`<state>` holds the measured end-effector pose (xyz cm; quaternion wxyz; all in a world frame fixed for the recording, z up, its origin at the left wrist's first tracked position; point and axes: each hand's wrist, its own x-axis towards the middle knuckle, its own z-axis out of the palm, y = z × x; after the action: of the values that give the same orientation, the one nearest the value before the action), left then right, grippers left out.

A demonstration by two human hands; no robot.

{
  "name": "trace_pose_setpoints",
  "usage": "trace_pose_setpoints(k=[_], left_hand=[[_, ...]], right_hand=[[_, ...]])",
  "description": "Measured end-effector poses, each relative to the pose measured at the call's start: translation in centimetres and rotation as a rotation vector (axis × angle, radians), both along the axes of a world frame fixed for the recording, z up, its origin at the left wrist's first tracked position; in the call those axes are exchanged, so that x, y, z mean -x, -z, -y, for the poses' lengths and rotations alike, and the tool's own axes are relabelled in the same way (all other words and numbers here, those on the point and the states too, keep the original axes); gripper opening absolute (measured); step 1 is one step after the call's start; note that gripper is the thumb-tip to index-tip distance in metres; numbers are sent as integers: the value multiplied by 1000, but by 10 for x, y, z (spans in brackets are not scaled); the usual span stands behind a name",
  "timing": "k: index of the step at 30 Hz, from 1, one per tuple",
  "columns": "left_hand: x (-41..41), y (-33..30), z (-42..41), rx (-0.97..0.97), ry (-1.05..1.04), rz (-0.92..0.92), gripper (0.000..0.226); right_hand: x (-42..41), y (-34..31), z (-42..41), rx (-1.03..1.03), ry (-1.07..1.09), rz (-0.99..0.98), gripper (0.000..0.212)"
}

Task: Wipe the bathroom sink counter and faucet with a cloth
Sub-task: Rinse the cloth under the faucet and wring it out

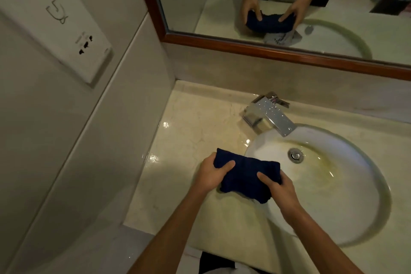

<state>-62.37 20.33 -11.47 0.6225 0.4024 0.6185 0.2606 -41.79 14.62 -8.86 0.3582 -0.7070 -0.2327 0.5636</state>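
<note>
1. A tiled bathroom corner held a marble counter [189, 131], with a framed mirror [278, 49] along its 12 o'clock edge.
2. The basin [347, 211] filled the counter's 3 o'clock side; open slab lay toward 9 o'clock, hemmed by wall.
3. The faucet [270, 115] stood at 12 o'clock, apparently unwiped.
4. The folded cloth [244, 176] lay at the basin's rim.
5. The left hand [211, 173] and right hand [280, 189] each gripped an end; wiping seemingly hadn't started, and next came a sweep.
</note>
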Motion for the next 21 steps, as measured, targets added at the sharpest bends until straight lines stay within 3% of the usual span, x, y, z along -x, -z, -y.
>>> trace_pose_setpoints(k=[3, 8, 12, 15, 17, 21], left_hand=[[5, -5, -4, -50, -79, 28, 35], [22, -30, -16, -108, -328, 7, 53], [25, -41, -17, 29, -343, 43, 30], [33, -56, -18, 161, -426, 272, 22], [40, -66, -18, 111, -383, 358, 19], [48, -77, -14, -25, -188, 239, 37]], right_hand=[[10, -13, -4, -92, 12, -1, 31], [26, -30, -25, -106, 33, -117, 33], [32, -30, -33, 5, 45, -182, 34], [34, -28, -32, 162, 57, -396, 35], [37, -32, -33, 226, 61, -567, 34], [44, -39, -34, 243, 83, -729, 30]])
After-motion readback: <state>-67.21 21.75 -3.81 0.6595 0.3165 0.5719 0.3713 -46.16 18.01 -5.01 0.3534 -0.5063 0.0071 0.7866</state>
